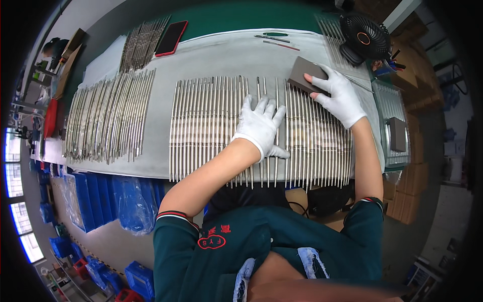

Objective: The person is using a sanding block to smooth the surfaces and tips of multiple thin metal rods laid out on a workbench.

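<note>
A row of thin, shiny metal rods [201, 110] lies side by side across the grey-covered table in front of me. My left hand [257, 123], in a white glove, rests flat on rods in the middle of this row with its fingers spread. A few rods around it sit further apart than the others. Above the right part of the row, my right hand [342, 99] grips a grey-brown rectangular block [302, 71]. That glove leaves some fingertips bare. The block's underside is hidden, so I cannot tell whether it touches the rods.
More rods [110, 116] lie at the left, with a darker bunch [143, 43] behind. A red-edged phone [171, 38] and slim tools [279, 44] lie toward the back. A black fan [365, 39] stands back right. Another block [398, 134] sits on a clear tray [391, 103].
</note>
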{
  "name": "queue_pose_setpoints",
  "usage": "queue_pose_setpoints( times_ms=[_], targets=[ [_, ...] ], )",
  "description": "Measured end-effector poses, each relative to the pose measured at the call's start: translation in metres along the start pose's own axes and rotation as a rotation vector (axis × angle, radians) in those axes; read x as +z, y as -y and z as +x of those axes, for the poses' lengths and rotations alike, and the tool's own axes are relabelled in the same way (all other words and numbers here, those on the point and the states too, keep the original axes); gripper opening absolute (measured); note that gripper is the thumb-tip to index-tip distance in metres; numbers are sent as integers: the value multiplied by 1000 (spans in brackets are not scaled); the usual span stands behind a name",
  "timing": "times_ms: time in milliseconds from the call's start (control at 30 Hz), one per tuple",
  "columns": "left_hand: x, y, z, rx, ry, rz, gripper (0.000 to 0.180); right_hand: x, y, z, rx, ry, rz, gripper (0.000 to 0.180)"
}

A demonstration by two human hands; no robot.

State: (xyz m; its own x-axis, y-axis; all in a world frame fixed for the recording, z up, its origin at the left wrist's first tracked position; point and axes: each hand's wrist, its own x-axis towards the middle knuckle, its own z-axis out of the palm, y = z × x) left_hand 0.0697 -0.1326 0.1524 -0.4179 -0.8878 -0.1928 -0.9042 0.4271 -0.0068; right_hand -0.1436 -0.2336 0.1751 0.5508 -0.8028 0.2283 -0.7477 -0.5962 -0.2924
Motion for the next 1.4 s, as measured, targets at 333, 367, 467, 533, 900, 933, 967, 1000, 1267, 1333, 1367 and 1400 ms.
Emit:
queue_pose_setpoints(
  times_ms=[333,367,467,533,900,933,967,1000,1267,1333,1367,1400],
  targets=[
    [1,2,1,38,-24,-23,115,21,27,44,-206,194,-185,45],
    [0,3,1,47,-20,-29,115,19,20,42,-211,196,-185,45],
    [4,3,2,53,-50,-60,115,11,4,35,-266,175,-205,42],
    [7,3,2,54,-61,-49,115,14,13,37,-170,211,-162,46],
    [6,3,1,46,-72,-79,115,-9,-16,6,27,-57,89,60],
    [6,4,1,44,-77,-83,115,-9,-20,0,61,-165,231,60],
    [6,4,0,47,-78,-82,115,-7,-26,-7,93,-274,374,60],
    [6,4,-1,39,-80,-80,115,-1,-32,-12,92,-359,540,60],
    [15,-17,-2,95,-129,-134,112,33,-77,-57,329,-664,696,58],
    [15,-26,2,125,-112,-169,112,35,-80,-58,337,-663,696,59],
    [16,-31,4,153,-125,-165,110,36,-80,-58,349,-664,690,60],
    [17,-35,6,182,-138,-161,109,37,-81,-58,349,-666,694,60]
  ],
)
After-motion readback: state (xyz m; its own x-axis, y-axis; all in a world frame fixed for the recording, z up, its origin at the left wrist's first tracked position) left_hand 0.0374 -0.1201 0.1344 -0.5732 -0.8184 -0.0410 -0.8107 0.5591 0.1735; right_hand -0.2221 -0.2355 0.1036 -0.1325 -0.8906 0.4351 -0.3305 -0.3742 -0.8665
